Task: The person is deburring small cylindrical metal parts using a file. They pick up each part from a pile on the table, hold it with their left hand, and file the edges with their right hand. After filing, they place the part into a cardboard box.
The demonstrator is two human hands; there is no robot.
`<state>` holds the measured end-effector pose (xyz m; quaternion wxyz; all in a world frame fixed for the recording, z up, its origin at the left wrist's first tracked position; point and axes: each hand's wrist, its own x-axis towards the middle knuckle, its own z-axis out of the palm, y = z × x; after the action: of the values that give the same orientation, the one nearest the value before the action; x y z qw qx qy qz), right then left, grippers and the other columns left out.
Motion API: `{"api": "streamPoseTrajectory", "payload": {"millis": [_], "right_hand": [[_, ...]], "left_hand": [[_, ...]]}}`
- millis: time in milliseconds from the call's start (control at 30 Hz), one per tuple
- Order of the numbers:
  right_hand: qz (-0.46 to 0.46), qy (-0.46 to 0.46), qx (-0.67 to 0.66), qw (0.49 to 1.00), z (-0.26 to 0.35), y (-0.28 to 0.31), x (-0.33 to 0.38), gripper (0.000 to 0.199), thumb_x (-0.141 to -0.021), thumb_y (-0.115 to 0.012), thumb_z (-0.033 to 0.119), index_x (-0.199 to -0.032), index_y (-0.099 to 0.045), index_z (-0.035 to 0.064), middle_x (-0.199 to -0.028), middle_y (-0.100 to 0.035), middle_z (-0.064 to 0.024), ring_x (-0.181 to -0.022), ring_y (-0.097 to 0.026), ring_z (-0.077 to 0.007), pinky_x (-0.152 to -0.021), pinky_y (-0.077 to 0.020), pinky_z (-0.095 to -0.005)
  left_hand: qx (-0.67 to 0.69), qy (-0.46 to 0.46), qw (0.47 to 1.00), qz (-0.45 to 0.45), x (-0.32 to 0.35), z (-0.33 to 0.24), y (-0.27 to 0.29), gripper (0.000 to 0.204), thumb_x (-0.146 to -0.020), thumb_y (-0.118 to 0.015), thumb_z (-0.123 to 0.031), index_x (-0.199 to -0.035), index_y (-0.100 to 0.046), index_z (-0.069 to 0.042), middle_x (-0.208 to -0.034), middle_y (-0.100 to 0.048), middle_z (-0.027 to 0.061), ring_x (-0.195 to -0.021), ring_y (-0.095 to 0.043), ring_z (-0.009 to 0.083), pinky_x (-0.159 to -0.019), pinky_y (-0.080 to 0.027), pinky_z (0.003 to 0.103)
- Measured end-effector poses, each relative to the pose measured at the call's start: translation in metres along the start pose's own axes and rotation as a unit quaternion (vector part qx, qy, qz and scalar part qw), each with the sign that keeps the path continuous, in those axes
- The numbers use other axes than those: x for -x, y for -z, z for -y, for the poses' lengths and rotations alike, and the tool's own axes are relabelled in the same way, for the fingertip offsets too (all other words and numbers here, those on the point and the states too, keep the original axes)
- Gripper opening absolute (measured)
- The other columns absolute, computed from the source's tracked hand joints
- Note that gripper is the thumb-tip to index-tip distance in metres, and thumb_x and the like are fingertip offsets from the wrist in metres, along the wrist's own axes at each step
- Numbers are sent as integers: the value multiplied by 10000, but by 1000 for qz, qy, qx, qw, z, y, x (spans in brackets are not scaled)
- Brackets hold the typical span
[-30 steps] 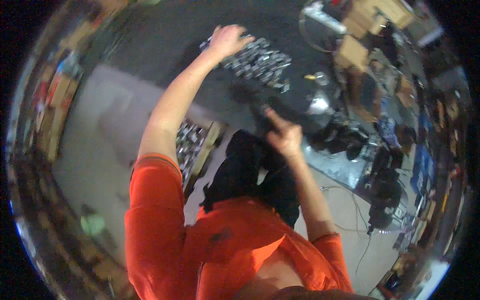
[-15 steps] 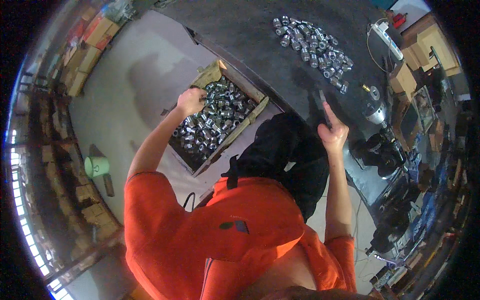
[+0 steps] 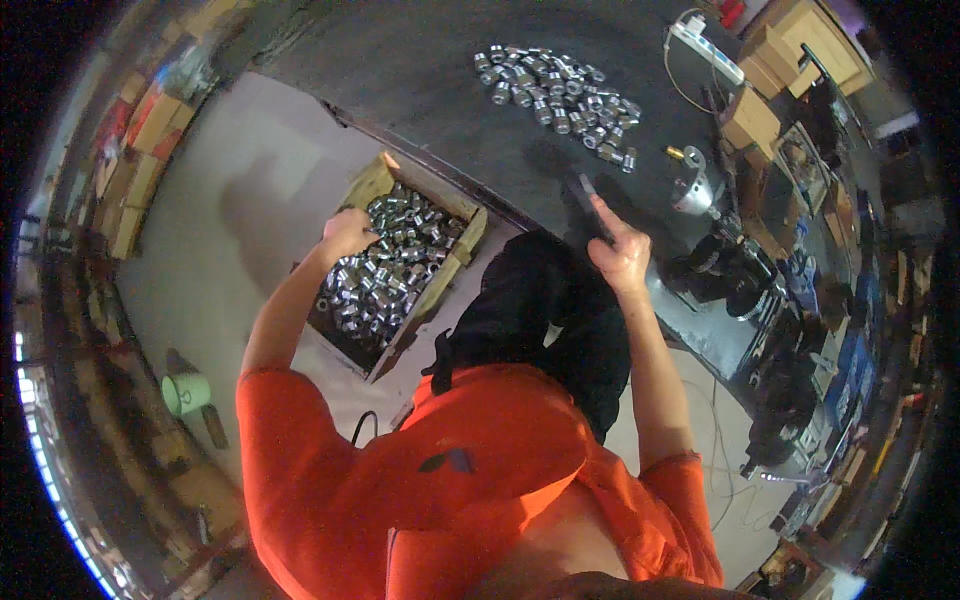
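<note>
My left hand (image 3: 349, 233) is at the left rim of an open wooden box (image 3: 463, 243), its fingers closed over the edge of the contents; anything inside them is hidden. Loose, shiny metal pipe fittings (image 3: 385, 280) fill the box. My right hand (image 3: 622, 258) grips a narrow, flat grey tool (image 3: 587, 186), with the index finger stretched along it. The tool's tip points away from me over the dark workbench (image 3: 420, 95). Beyond that tip, a spread pile of similar metal fittings (image 3: 560, 100) lies on the bench.
Right of the pile stand a silver cone-shaped machine part (image 3: 695, 192) and a small brass piece (image 3: 674, 153). A white power strip (image 3: 706, 50) and cardboard boxes (image 3: 750, 122) sit farther right. On the floor at left is a pale green mug (image 3: 186, 393).
The whole view has shifted, so bench, box and pile appear farther left. Both hands keep nearly the same places relative to the box and bench.
</note>
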<state>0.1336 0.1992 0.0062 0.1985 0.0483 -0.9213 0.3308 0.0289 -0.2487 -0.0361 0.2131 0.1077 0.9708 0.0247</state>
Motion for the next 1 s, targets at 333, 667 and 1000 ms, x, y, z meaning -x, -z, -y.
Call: {"api": "streamPoseTrajectory", "payload": {"millis": [333, 667, 1000], "right_hand": [[13, -28, -18, 999, 3, 3, 1, 606, -624, -617, 163, -1228, -597, 208, -912, -666, -170, -762, -649, -336, -702, -524, -400], [24, -47, -14, 999, 3, 8, 1, 642, -622, -629, 176, -1258, -568, 241, -827, -655, -171, -698, -633, -344, -659, -512, -423], [-4, -35, -20, 999, 4, 5, 0, 623, -630, -612, 166, -1249, -577, 227, -831, -657, -170, -680, -631, -339, -660, -512, -417]], "left_hand": [[-46, -289, 928, -230, -9, -172, 113, 236, -771, -654, -228, -950, -607, -81, -922, -605, 114, -844, -614, 348, -695, -492, 464], [-191, -488, 839, -146, -58, -267, 109, 88, -717, -607, -87, -798, -633, -65, -903, -601, 119, -829, -624, 300, -683, -492, 430], [112, -306, 919, -221, -43, -236, 86, 554, -732, -718, -357, -1176, -573, -60, -845, -627, 100, -808, -627, 302, -668, -489, 417]]}}
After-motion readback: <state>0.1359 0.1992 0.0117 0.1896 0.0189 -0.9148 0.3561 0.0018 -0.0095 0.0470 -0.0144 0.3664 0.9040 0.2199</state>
